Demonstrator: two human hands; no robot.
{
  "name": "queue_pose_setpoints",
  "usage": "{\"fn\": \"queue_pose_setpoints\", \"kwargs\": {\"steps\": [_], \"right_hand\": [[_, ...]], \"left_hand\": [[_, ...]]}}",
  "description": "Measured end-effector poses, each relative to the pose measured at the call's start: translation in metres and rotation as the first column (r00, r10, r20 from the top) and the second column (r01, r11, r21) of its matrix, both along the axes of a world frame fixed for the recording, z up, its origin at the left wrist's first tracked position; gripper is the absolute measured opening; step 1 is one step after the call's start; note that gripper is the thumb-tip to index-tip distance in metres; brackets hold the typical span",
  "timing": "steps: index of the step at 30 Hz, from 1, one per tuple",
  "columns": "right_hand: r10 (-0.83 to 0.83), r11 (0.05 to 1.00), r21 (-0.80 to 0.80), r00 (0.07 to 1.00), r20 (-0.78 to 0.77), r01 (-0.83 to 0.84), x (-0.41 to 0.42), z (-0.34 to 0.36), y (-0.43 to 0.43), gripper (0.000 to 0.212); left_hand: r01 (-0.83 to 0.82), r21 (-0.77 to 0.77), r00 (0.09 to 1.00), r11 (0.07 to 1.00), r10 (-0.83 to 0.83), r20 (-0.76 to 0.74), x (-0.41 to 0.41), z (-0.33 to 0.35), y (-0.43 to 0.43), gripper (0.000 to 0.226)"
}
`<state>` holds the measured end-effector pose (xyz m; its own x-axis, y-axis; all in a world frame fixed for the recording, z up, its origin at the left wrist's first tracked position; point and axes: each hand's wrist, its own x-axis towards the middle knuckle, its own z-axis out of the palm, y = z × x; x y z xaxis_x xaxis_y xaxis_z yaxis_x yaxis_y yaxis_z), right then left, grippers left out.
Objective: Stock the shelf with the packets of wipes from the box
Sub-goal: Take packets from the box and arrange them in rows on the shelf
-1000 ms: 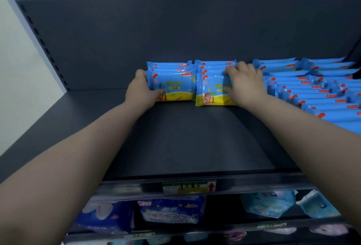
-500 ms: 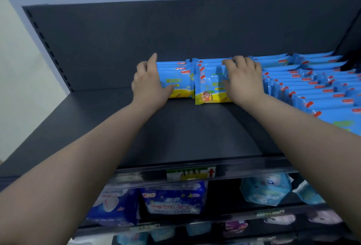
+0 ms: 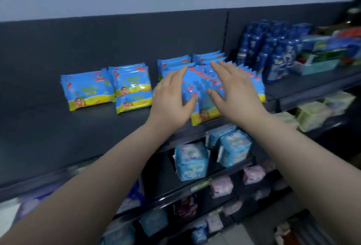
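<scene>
Blue and yellow packets of wipes stand on the dark top shelf [image 3: 58,131]. Two short rows [image 3: 88,90] [image 3: 133,88] stand on the left. A long row of packets [image 3: 203,88] runs from the back panel to the shelf's front edge on the right. My left hand [image 3: 173,100] is spread with straight fingers at the left side of that long row. On the row's right side my right hand [image 3: 234,92] is spread the same way. Neither hand holds a packet. The box is out of view.
Dark blue bottles [image 3: 273,49] and boxed goods [image 3: 322,55] stand on the shelf section to the right. Lower shelves hold pale blue packs [image 3: 191,160], pink packs [image 3: 221,186] and yellowish packs [image 3: 312,113]. A dark back panel [image 3: 117,39] rises behind the wipes.
Both hands have left the two left-hand rows and moved right to either side of the long row. The view has swung to the right and is tilted.
</scene>
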<state>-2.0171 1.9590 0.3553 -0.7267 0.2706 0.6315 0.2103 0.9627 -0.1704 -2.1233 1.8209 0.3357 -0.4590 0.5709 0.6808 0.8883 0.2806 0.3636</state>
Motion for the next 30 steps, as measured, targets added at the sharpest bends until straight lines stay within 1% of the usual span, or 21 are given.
{"fn": "queue_pose_setpoints", "kwargs": {"steps": [3,5,8,10,17,21,24,27,30], "right_hand": [[-0.103,0.994,-0.017,0.994,0.032,0.103,0.073,-0.011,0.035,0.063],[-0.182,0.982,-0.032,0.982,0.053,0.184,0.125,-0.021,0.060,0.062],[-0.289,0.952,-0.062,0.948,0.132,0.299,0.198,-0.039,0.091,0.063],[-0.341,0.931,-0.081,0.928,0.148,0.355,0.244,-0.049,0.108,0.064],[-0.516,0.817,-0.162,0.827,0.223,0.553,0.384,-0.089,0.144,0.062],[-0.601,0.723,-0.244,0.763,0.239,0.646,0.443,-0.115,0.165,0.061],[-0.660,0.650,-0.276,0.706,0.257,0.708,0.478,-0.131,0.179,0.060],[-0.707,0.573,-0.308,0.649,0.282,0.759,0.502,-0.145,0.192,0.059],[-0.733,0.524,-0.321,0.610,0.301,0.789,0.518,-0.154,0.211,0.059]], "left_hand": [[0.089,-0.024,0.996,0.996,-0.089,0.022,0.057,-0.007,0.049,0.071],[0.152,-0.061,0.988,0.986,-0.149,0.051,0.098,-0.014,0.081,0.066],[0.232,-0.115,0.972,0.966,-0.226,0.064,0.153,-0.027,0.122,0.063],[0.274,-0.130,0.961,0.953,-0.267,0.067,0.188,-0.037,0.145,0.064],[0.439,-0.186,0.896,0.879,-0.412,0.165,0.286,-0.082,0.211,0.065],[0.507,-0.239,0.859,0.828,-0.463,0.218,0.323,-0.103,0.244,0.066],[0.551,-0.297,0.834,0.780,-0.500,0.234,0.341,-0.118,0.273,0.066],[0.596,-0.333,0.803,0.731,-0.531,0.272,0.353,-0.130,0.303,0.066],[0.640,-0.348,0.768,0.685,-0.565,0.300,0.360,-0.137,0.337,0.066]]}}
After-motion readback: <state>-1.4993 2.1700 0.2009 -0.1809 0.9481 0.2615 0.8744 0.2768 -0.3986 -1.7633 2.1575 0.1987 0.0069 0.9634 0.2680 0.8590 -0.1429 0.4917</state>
